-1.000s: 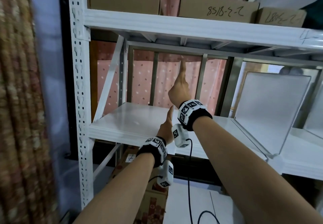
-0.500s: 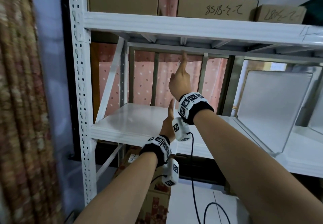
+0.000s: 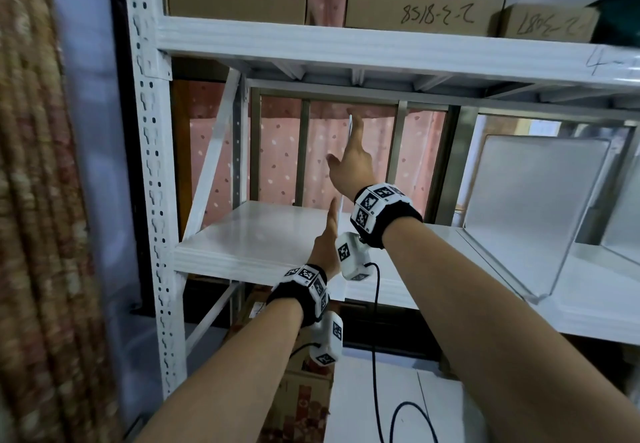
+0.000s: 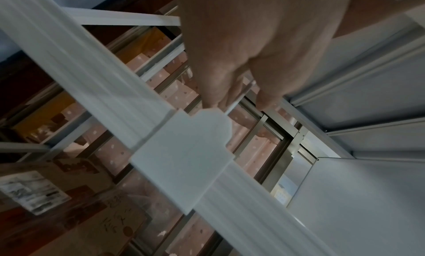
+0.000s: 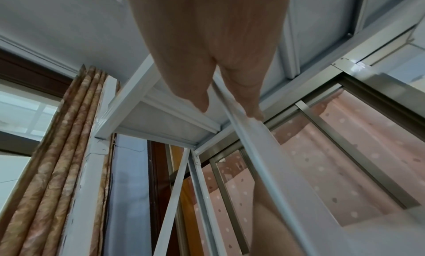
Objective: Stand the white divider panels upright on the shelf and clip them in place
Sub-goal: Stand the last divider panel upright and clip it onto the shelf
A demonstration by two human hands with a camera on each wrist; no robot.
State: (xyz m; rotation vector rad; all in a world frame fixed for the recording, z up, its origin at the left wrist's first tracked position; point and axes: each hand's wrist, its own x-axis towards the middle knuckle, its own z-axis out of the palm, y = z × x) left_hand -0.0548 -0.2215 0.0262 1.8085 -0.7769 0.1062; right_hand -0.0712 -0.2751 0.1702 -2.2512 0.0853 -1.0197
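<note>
A white divider panel point(image 3: 350, 123) stands upright, edge-on, on the white shelf point(image 3: 242, 235). My right hand point(image 3: 349, 162) is high on the panel; its straight fingers point(image 5: 251, 110) lie on the panel face point(image 5: 287, 160) and the thumb is spread to the left, off it. Lower down, my left hand point(image 3: 325, 242) holds the panel's front edge point(image 4: 239, 96) between thumb and fingers. In the left wrist view a white clip point(image 4: 184, 150) sits on the shelf's front edge, right below that hand. A second white panel point(image 3: 526, 207) leans tilted on the shelf to the right.
The upper shelf point(image 3: 346, 48) hangs close above the panel top and carries cardboard boxes point(image 3: 422, 3). The perforated upright post point(image 3: 149, 165) and a patterned curtain point(image 3: 34, 200) bound the left side. More boxes point(image 3: 301, 401) stand on the floor below. A cable point(image 3: 375, 338) hangs from my right wrist.
My right thumb has spread out to the left, away from the panel. Both hands otherwise stay on the upright panel in nearly the same places.
</note>
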